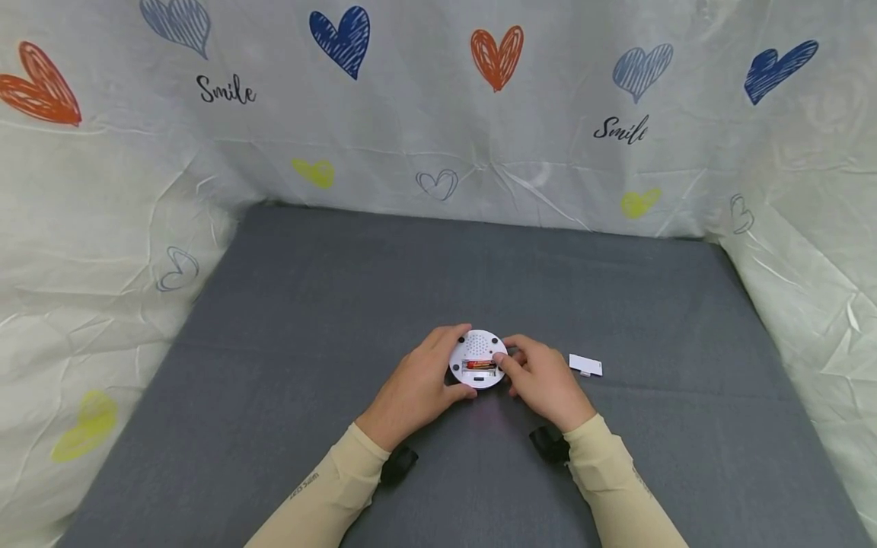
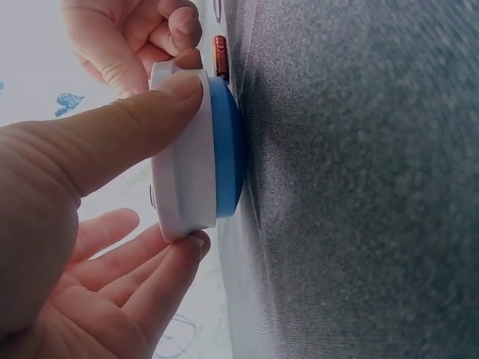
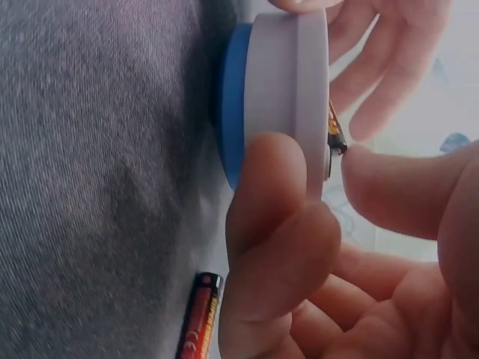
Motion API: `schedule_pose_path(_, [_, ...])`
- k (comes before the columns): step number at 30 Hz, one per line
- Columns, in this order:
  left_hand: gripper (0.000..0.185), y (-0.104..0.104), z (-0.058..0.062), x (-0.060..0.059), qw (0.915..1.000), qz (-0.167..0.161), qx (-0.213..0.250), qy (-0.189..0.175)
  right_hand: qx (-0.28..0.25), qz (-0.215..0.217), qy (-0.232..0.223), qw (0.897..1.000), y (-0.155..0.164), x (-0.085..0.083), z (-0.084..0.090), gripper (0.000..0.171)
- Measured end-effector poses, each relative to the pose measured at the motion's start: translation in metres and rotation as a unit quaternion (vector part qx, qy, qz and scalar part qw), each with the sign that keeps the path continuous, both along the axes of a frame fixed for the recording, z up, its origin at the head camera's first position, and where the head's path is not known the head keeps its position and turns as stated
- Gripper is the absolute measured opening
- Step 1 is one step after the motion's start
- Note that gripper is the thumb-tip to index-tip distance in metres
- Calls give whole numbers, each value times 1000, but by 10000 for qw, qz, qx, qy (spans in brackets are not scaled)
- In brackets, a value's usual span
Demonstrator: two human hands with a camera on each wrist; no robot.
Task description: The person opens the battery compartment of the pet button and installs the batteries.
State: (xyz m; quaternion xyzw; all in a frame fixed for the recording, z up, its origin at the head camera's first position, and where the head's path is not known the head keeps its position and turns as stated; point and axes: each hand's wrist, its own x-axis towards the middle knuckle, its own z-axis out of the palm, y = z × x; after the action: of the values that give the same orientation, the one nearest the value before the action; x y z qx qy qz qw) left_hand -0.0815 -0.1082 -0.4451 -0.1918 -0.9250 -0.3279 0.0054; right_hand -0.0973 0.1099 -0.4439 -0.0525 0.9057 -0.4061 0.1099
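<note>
A round white device (image 1: 477,344) lies face down on the grey cloth, its blue domed side (image 2: 227,149) underneath. Its battery compartment is uncovered, and a red and black battery (image 1: 479,364) shows in it. My left hand (image 1: 428,373) grips the device by its rim, thumb on the near side and fingers on the far side. With the thumb, my right hand (image 1: 548,377) presses the end of the battery, which tilts up out of the compartment in the right wrist view. Its curled fingers lie against the device's side.
A loose battery (image 3: 199,318) lies on the cloth by my right fingers. To the right of that hand is a white battery cover (image 1: 585,364). Grey cloth (image 1: 411,266) spreads over the table, with white heart-printed sheeting (image 1: 425,114) behind and at both sides.
</note>
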Motion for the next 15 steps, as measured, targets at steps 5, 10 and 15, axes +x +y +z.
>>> schedule_pose_path(5, [94,1,0,-1,9999,113,7,-80,-170,-122,-45,9998,0,0,-2,38])
schedule_pose_path(10, [94,1,1,-1,9995,239,44,-176,-282,-203,2,9994,-1,-2,-5,37])
schedule_pose_path(15, [96,3,2,-3,9994,305,58,-137,-326,-288,19,9991,-1,-4,-8,37])
